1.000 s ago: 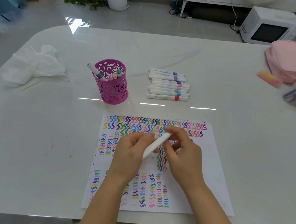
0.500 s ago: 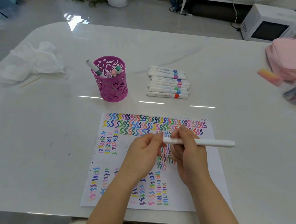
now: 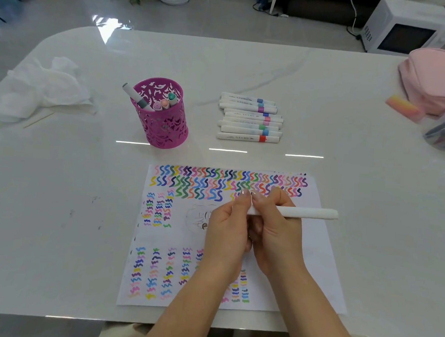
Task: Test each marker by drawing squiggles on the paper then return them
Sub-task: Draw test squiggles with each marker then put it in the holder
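Both hands meet mid-frame: right hand [image 3: 277, 238] grips a slim white plastic marker [image 3: 309, 213], left hand [image 3: 228, 235] pinches its hidden end. Seemingly opening or closing it; keep force straight along the barrel.

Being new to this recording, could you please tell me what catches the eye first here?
The paper, crowded with coloured squiggles, lies at the near edge of the table and stands out first. Over its middle, the left hand and right hand together hold a white marker, level and pointing right. Behind stand a pink cup with four markers in it and, to its right, a row of markers lying flat.
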